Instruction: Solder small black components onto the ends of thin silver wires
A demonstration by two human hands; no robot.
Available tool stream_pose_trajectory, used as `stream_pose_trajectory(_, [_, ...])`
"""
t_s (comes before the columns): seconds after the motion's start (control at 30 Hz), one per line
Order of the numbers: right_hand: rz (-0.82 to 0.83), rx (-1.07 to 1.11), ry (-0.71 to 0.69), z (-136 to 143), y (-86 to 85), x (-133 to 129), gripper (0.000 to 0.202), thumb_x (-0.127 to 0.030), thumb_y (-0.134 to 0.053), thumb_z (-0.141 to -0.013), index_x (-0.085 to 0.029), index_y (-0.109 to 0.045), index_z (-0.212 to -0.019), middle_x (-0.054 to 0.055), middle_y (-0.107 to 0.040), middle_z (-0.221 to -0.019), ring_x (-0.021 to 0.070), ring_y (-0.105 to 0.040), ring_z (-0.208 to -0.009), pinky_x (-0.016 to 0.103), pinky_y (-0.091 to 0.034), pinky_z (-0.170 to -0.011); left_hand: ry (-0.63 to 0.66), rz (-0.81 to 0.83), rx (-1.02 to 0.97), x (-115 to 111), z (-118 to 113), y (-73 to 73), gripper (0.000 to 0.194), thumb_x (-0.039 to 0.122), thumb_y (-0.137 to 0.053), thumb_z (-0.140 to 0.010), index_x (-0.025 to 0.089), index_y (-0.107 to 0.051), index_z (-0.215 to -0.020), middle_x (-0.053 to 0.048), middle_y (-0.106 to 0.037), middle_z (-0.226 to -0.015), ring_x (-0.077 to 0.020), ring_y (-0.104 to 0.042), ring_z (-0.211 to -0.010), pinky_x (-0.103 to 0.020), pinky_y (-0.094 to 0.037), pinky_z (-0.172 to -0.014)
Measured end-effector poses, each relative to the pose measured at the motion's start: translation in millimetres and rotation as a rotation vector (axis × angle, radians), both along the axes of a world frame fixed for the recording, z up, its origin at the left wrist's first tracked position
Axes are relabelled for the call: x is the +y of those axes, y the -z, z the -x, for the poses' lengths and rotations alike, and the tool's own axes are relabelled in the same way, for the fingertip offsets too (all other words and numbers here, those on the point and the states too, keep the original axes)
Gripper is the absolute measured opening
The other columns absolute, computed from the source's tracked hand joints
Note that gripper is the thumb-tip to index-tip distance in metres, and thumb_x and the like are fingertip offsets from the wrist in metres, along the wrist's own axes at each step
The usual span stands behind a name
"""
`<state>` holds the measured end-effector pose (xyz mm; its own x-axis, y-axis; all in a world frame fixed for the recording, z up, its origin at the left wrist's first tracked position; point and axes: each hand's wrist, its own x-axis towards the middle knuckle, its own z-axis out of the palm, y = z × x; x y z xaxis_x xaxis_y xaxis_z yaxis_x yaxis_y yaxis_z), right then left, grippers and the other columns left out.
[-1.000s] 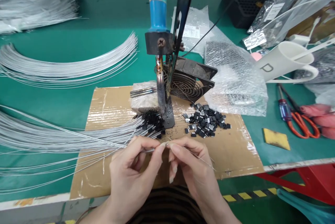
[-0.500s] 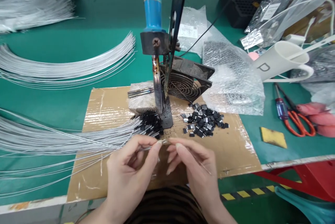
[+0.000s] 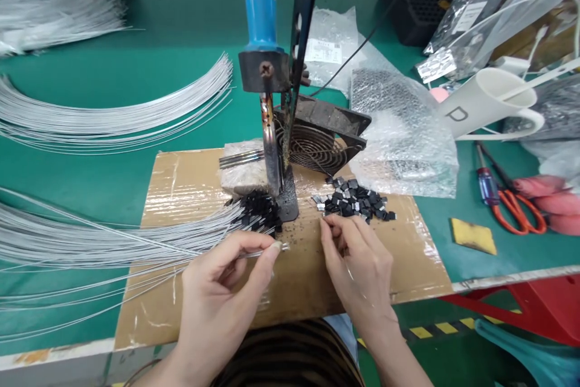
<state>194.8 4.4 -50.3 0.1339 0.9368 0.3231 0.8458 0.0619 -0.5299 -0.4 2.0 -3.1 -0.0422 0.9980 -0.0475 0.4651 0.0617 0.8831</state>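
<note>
- The left hand (image 3: 220, 290) is closed to a pinch, thumb and forefinger gripping a thin wire (image 3: 285, 247) close to its tip, which pokes out over the cardboard (image 3: 408, 254).
- The right hand (image 3: 362, 263) is well apart from it, thumb and forefinger nearly together at the near edge of a pile of small black pieces (image 3: 356, 198); from here I can't tell whether they grip one. A fine strand (image 3: 350, 272) shows against that hand.
- Beyond the left hand, a bundle of pale wires (image 3: 181, 236) ends in a black cluster (image 3: 258, 211).
- Behind that hangs a blue-handled iron (image 3: 261, 19), beside a dusty fan (image 3: 317, 148).
</note>
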Motion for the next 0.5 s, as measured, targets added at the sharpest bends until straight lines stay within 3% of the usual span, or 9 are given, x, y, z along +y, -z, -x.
stream_pose_trajectory(0.1, [0.014,0.176,0.002,0.8,-3.8,-3.0,0.014,-0.021,-0.062,-0.103,-0.018,-0.076,-0.100,0.004,-0.076,-0.080,0.0157,-0.071,-0.068,0.029,-0.055,-0.067,0.016,-0.017,0.017,1.1,-1.0,0.3,0.009,0.029,-0.072,-0.094,0.022,-0.076,-0.089,0.001,-0.070,-0.073,-0.0097,-0.055,-0.057,-0.022,-0.039,-0.052])
stream_pose_trajectory(0.2, [0.122,0.548,0.076,6.1,-13.0,-5.9,0.012,-0.027,-0.068,-0.100,-0.021,-0.078,-0.097,0.001,-0.075,-0.074,0.0138,-0.069,-0.057,0.026,-0.058,-0.058,0.028,-0.027,0.036,2.3,-2.3,-0.5,0.010,0.029,-0.072,-0.094,0.023,-0.076,-0.087,0.001,-0.071,-0.074,-0.0099,-0.054,-0.057,-0.022,-0.038,-0.052])
stream_pose_trajectory(0.3, [0.192,0.827,0.130,12.0,-24.6,-7.4,0.010,-0.030,-0.075,-0.094,-0.022,-0.080,-0.091,0.002,-0.077,-0.076,0.0153,-0.072,-0.061,0.026,-0.062,-0.060,0.029,-0.032,0.050,3.4,-2.8,-2.8,0.011,0.028,-0.072,-0.094,0.023,-0.076,-0.086,0.003,-0.067,-0.069,-0.0095,-0.049,-0.053,-0.022,-0.037,-0.051])
stream_pose_trajectory(0.5, [0.211,0.983,0.128,15.0,-37.4,-7.8,0.007,-0.028,-0.082,-0.088,-0.022,-0.081,-0.090,0.003,-0.077,-0.077,0.0145,-0.070,-0.061,0.025,-0.062,-0.059,0.028,-0.030,0.039,4.9,-2.8,-7.1,0.011,0.028,-0.073,-0.092,0.023,-0.077,-0.083,0.005,-0.061,-0.061,-0.0085,-0.040,-0.049,-0.022,-0.033,-0.047])
